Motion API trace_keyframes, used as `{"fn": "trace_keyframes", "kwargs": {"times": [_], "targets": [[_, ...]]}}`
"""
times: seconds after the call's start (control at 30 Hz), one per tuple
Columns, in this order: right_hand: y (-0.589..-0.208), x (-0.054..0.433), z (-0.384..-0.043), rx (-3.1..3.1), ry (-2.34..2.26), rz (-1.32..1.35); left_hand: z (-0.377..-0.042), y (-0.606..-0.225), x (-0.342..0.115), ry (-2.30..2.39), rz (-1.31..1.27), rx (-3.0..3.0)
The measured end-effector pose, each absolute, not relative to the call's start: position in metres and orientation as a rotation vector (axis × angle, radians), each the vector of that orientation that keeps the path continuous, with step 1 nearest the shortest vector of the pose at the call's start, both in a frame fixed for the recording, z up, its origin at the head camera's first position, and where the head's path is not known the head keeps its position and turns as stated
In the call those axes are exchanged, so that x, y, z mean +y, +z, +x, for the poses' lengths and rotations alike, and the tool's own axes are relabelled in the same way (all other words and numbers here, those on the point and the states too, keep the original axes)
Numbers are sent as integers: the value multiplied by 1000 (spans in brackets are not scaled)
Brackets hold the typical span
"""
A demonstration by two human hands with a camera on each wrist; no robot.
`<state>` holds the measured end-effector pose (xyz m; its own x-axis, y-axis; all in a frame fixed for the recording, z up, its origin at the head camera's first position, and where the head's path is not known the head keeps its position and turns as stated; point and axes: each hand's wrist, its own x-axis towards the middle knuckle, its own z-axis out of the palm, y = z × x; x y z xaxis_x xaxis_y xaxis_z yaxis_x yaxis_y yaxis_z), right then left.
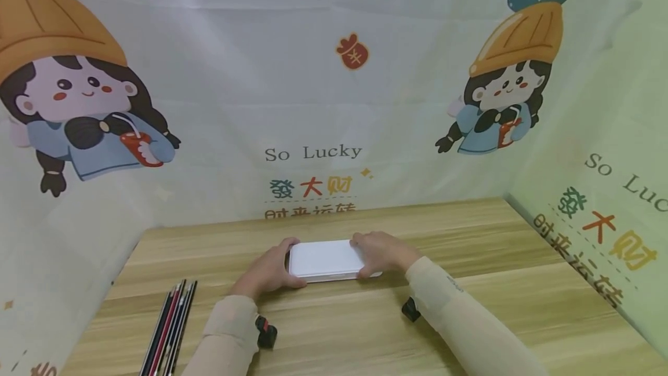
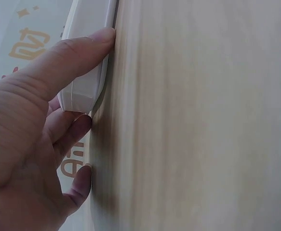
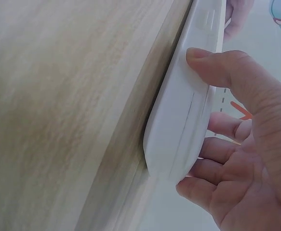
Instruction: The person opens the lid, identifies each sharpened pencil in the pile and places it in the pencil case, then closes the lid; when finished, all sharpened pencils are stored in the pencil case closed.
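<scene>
A white, flat, oblong case (image 1: 326, 259) with rounded corners lies lengthwise across the wooden table. My left hand (image 1: 271, 268) grips its left end, thumb along the near side. In the left wrist view, the thumb (image 2: 85, 55) presses the side wall, while the other fingers curl at the end and behind it. At the right end, my right hand (image 1: 383, 254) holds the case with the thumb in front and fingers at the far side. A thin seam runs along the case's side (image 3: 181, 110) in the right wrist view. Its inside is hidden.
Several slim pencils (image 1: 169, 329), mostly black with some red, lie in a bundle on the table (image 1: 323, 329) left of my left forearm. A printed cloth (image 1: 313, 97) with cartoon figures hangs behind the table and along both sides. Each wrist carries a small black camera (image 1: 267, 334).
</scene>
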<state>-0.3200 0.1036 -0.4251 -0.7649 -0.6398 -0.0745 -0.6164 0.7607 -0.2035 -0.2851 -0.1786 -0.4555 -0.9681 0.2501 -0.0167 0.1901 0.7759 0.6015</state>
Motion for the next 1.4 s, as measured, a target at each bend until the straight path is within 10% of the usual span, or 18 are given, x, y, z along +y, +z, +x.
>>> {"fn": "trace_keyframes", "kwargs": {"times": [1.4], "targets": [[-420, 91, -319, 2811, -62, -1095, -288, -463, -182, 1000, 365, 2870]]}}
